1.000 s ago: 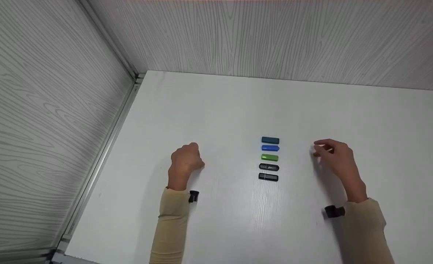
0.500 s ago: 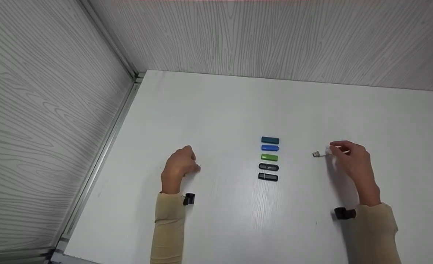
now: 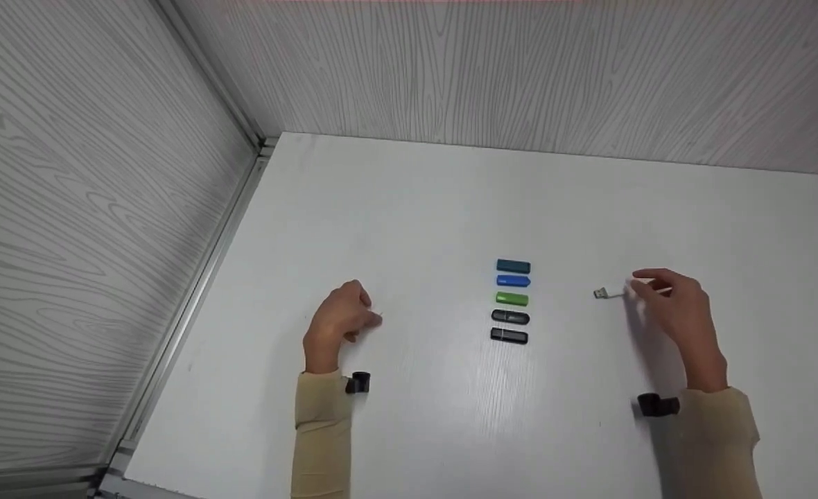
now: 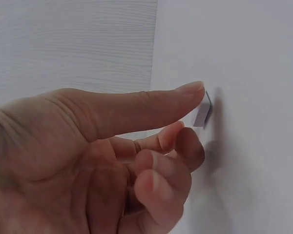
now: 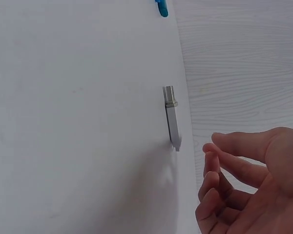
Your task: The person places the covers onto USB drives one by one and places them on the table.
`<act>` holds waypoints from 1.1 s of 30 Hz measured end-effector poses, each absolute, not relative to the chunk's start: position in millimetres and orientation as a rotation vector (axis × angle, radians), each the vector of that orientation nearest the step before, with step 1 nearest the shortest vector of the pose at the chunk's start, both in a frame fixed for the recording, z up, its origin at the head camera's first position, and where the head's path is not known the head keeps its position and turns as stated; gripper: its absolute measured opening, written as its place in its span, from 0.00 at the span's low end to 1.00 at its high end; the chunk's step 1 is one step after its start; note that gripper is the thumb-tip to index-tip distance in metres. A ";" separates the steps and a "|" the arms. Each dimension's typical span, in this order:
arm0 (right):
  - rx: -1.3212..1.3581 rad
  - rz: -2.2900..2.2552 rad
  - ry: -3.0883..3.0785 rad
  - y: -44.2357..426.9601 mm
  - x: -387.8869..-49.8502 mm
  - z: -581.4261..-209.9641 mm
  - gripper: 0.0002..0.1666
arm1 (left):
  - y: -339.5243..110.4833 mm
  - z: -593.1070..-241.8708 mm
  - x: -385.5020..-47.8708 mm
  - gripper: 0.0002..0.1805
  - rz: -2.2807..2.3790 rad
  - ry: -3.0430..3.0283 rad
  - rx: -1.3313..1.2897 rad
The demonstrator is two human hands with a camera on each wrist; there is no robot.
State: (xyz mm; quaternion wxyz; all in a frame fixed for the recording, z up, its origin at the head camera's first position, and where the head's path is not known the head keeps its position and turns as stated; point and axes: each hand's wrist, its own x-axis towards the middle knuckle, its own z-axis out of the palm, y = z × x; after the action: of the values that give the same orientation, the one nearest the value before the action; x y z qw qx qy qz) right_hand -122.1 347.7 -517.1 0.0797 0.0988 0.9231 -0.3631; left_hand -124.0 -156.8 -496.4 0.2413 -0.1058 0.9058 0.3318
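A white USB stick (image 3: 610,294) with a bare metal plug lies on the white table, right of a column of several USB sticks. My right hand (image 3: 676,301) is just right of it, loosely curled; the right wrist view shows a gap between its fingers and the white USB stick (image 5: 172,122). My left hand (image 3: 336,322) hovers low over the table on the left, fingers loosely bent. Beside its thumb tip is a small white piece (image 4: 201,116), partly hidden by the thumb; its kind is unclear, and it appears to lie on the table.
In the column lie a teal USB stick (image 3: 514,266), a blue one (image 3: 513,281), a green one (image 3: 512,299) and two black ones, the upper (image 3: 510,317) above the lower (image 3: 509,336). Wood-grain panels (image 3: 520,76) border the table (image 3: 416,430) at the back and left.
My right hand has drawn back to the right, leaving the white USB stick in sight on the table. My left hand has shifted slightly left and toward me. The column has not moved.
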 end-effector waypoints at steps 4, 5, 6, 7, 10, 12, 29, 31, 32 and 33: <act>0.232 -1.030 2.756 352.9 -121.3 -518.3 0.29 | -157.3 -499.0 -122.7 0.18 0.933 2.467 -0.282; 0.208 -1.017 2.757 354.0 -121.2 -518.7 0.28 | -157.2 -499.7 -122.5 0.18 0.934 2.463 -0.285; 0.180 -1.001 2.759 355.3 -121.3 -519.5 0.27 | -157.7 -500.6 -122.3 0.18 0.935 2.464 -0.285; 0.159 -0.993 2.755 356.3 -121.3 -520.1 0.27 | -157.8 -501.4 -122.2 0.18 0.935 2.465 -0.287; 0.109 -0.969 2.735 358.5 -122.2 -522.4 0.29 | -158.4 -504.7 -122.4 0.18 0.932 2.466 -0.289; 0.097 -0.961 2.717 359.9 -123.2 -523.9 0.30 | -158.8 -506.6 -122.3 0.18 0.935 2.468 -0.291; 0.067 -0.933 2.711 356.8 -121.4 -524.2 0.32 | -163.3 -511.5 -121.1 0.14 0.936 2.567 -0.218; 0.061 -0.939 2.712 355.6 -121.9 -524.1 0.31 | -163.3 -512.0 -122.1 0.14 0.917 2.602 -0.220; 0.062 -0.942 2.711 355.1 -122.2 -524.1 0.30 | -163.1 -511.9 -122.6 0.14 0.912 2.614 -0.224; 0.066 -0.944 2.711 354.7 -122.5 -524.2 0.30 | -162.7 -511.9 -123.1 0.14 0.909 2.621 -0.230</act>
State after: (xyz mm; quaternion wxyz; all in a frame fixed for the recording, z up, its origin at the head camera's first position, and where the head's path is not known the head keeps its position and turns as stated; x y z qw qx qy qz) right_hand -122.5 354.7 -524.2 0.1348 0.0226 0.9355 -0.3257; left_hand -123.1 -162.7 -511.9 0.1780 -0.0814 0.9265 0.3213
